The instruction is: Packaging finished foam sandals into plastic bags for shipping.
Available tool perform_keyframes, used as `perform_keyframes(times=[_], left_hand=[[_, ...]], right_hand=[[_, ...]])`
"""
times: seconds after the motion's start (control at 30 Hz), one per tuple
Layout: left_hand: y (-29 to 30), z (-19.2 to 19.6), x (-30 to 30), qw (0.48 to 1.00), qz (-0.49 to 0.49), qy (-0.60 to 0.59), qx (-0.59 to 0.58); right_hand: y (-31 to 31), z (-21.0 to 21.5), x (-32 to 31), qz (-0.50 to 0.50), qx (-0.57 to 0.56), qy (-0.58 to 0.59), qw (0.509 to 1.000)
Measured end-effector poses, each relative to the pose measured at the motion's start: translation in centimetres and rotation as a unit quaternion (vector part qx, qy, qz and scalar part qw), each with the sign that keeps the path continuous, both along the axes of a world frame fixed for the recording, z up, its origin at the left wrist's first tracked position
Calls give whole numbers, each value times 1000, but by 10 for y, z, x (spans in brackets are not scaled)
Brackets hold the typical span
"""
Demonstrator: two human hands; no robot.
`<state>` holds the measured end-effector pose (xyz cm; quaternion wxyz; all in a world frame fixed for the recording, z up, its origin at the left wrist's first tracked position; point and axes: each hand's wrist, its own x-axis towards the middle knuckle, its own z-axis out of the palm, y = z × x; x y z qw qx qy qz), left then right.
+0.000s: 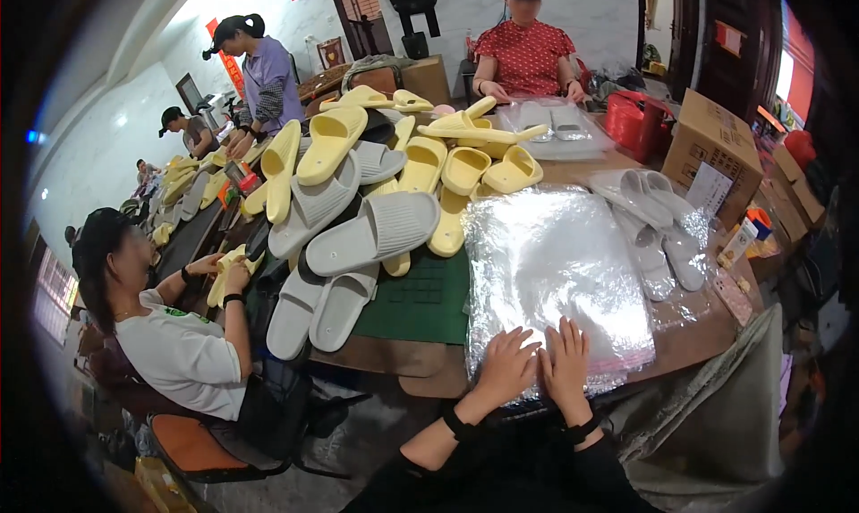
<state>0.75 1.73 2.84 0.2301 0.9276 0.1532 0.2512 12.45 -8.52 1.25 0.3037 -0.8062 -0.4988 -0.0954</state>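
My left hand (508,367) and my right hand (565,361) lie side by side, palms down, on the near part of a stack of shiny clear plastic bags (555,262). Both have their fingers stretched out and hold nothing. To the left of the stack rises a heap of slide slippers, with a grey slipper (376,234) on the near side and yellow slippers such as this one (333,144) further back. Grey slippers in clear bags (646,254) lie to the right of the stack.
A brown cardboard box (714,151) stands at the right, near red plastic twine (633,124) and a phone (732,298). Across the table sits a co-worker (526,57) with bagged slippers. A seated person at left (183,334) handles a yellow slipper. Grey cloth (716,415) hangs at the near right.
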Motion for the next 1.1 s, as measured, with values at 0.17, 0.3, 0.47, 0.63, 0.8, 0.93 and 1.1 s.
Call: perform_keyframes(times=[0.17,0.3,0.47,0.63,0.8,0.93,1.1], left_hand=[[25,32,-15,999,36,-39,-7],[51,41,-29,995,75,-58,17],[85,73,-42,989,114,-94,19],[149,90,-55,964,153,-215,-44],[216,120,-55,874,214,-323,-294],[255,154,-58,765,290,-432,-380],[286,173,-58,774,307,-485,-266]], right_hand=[[2,2,-5,-9,5,-18,1000],[1,1,-7,-12,-3,-27,1000],[0,2,-5,-15,-1,-23,1000],[2,-1,-6,-10,1,-28,1000],[2,-2,-6,-12,2,-32,999],[2,-2,-3,-18,-4,-29,999],[2,1,-6,-11,5,-23,1000]])
